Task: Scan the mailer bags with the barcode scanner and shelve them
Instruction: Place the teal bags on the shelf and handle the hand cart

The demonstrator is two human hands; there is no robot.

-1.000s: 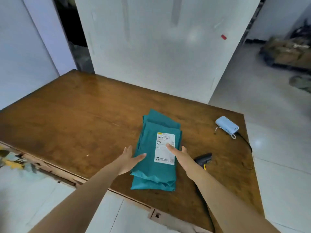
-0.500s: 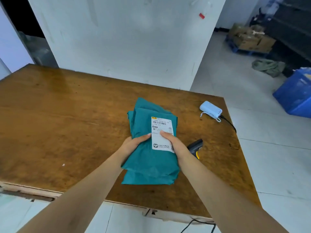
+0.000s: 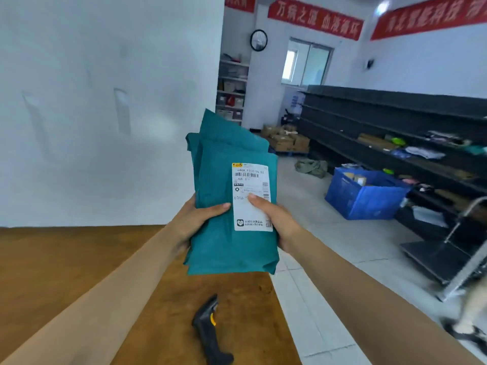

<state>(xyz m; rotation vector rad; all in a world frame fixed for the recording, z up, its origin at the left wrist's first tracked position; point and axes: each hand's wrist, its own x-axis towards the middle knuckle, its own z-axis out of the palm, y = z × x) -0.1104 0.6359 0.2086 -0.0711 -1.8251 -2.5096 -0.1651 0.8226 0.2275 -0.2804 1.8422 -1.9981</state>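
Nearest, lying on the wooden table [image 3: 66, 272] close to its right edge: a black scanner [image 3: 209, 330] with a yellow trigger, untouched. Above the table, held up clear of the wood: a stack of teal mailer bags [image 3: 232, 196], gripped from both sides. Left hand [image 3: 196, 219] clamped on the stack's left edge, thumb laid flat across the front of the top bag, other fingers hidden behind. Right hand [image 3: 276, 219] clamped on the right edge, thumb pressed onto the white shipping label [image 3: 251, 197], remaining fingers out of sight at the back. On the label: a barcode near the top, a line reading roughly "640A E018755 02", then "E018" partly covered by the thumb, small Chinese print and a logo at the bottom, too fine to read. Beyond, on the tiled floor to the right: a blue crate [image 3: 366, 196] holding boxes, beside long dark shelves [image 3: 395, 133] carrying scattered parcels. Farther back: cardboard boxes [image 3: 286, 140] on the floor, a round wall clock [image 3: 258, 40], a window [image 3: 305, 63], and red banners [image 3: 315, 18] with Chinese characters, blurred.
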